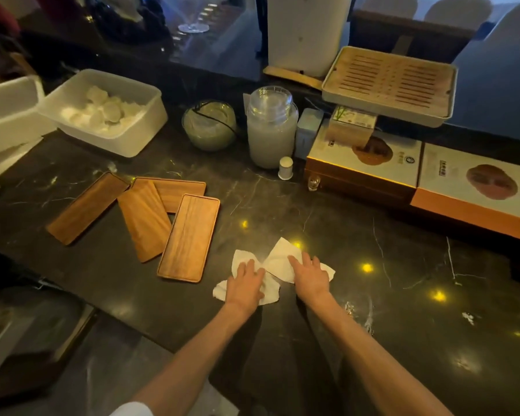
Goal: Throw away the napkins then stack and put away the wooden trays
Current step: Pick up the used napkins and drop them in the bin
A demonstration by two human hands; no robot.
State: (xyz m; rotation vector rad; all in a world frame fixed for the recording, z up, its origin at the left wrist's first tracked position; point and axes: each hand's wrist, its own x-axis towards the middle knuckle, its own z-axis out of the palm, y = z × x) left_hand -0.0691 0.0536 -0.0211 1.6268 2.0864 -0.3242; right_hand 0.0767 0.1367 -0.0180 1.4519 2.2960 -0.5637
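Dark marble surface (342,235), near edge running diagonally from lower left toward bottom centre. Open room: broad bare stretch right of the hands and between hands and the boxes at the back right. Back edge crowded: two white tubs (102,112) at left, round glass bowl (209,124), tall glass jar (272,127), small white shaker (285,167), printed boxes (364,163) with a slatted tea tray (389,84) perched above them.

Napkins (279,259): white, crumpled, lying flat on the surface near the front centre, two overlapping clumps that meet between the hands.

Left hand (245,283): palm down on the left clump, fingers (246,267) extended and slightly spread, pressing the paper; not closed round it. Right hand (309,276): palm down on the right clump, fingers (300,261) likewise flat and a little fanned, tips on the paper. Hands close together, not touching.

Wooden trays (189,237): four, left of the napkins, all flat on the surface, not stacked. Nearest one has long axis running away from the viewer, tilted slightly right; just beside the left napkin clump, apart from it. Second (144,217) leans the other way, overlapping the third (177,190), which lies crosswise behind. Fourth (86,207) farthest left, long axis diagonal, far end touching the third's corner
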